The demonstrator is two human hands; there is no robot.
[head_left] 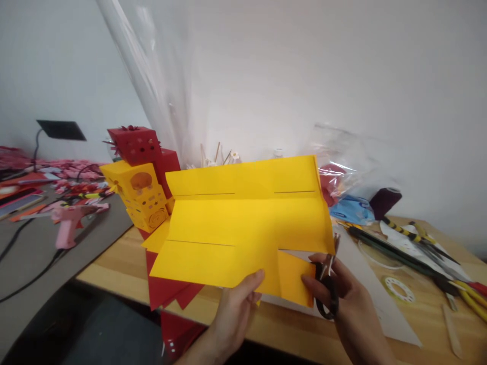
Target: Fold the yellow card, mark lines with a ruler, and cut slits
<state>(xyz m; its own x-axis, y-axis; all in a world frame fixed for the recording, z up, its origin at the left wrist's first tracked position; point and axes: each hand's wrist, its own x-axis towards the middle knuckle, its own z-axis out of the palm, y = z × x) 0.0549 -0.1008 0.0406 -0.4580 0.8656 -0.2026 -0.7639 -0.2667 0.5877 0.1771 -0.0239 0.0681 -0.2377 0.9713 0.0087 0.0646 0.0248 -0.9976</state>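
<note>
A large sheet of yellow card (224,218) is held up above the wooden table, creased across, with several dark straight lines on it. My left hand (238,304) grips its lower edge, thumb on the front face and fingers behind. At the lower right a cut runs inward, and the flap (294,279) below it is bent out of the sheet's plane. My right hand (350,299) is closed on black-handled scissors (329,291), their blades pointing up at the card's right edge. The right fingers are beside the flap; whether they touch it I cannot tell.
Left stand a yellow decorated paper box (142,197) and a red one (135,144). A pink glue gun (70,223) lies on the grey table. At right are a tape roll (398,289), pliers (426,238), a blue packet (353,209) and a wooden stick (451,329).
</note>
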